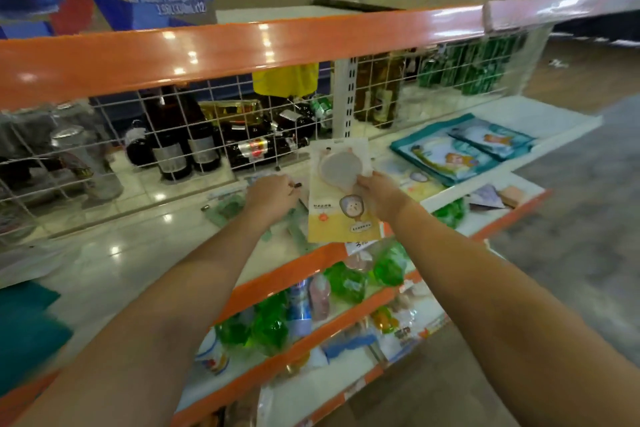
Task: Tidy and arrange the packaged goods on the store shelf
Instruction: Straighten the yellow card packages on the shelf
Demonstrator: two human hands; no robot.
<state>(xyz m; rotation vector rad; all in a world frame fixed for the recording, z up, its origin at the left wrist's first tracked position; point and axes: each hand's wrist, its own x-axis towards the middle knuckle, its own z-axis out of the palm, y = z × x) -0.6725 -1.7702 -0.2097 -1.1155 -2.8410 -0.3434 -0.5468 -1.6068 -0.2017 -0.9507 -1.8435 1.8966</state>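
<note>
Over the white top shelf [131, 253], toward its right half, both hands work close together. Right hand [375, 196] grips a flat white-and-yellow packet [341, 198] at its right edge, thumb curled onto the front next to a round grey disc seen through the pack; the other fingers are hidden behind it. The packet is held lifted and upright, tilted a little to the left, its yellow lower end hanging past the front lip of the shelf. Left hand [272, 196] is just left of the packet, knuckles up, fingers curled downward onto pale green clear packets [230, 208] lying flat on the shelf; whether it pinches one or only presses on them cannot be told, the fingertips being tucked under. A small dark thing pokes out between this hand and the held packet, too small to name. Far right on the same shelf lie blue picture packets [460, 147], flat and overlapping, well apart from the hands. Behind a white wire grid [104, 163] at the back of the shelf stand dark bottles [173, 146], some fallen on their sides. An orange rail [207, 52] runs above. Lower shelves, near and below, hold green bags [346, 282], blurred.
</note>
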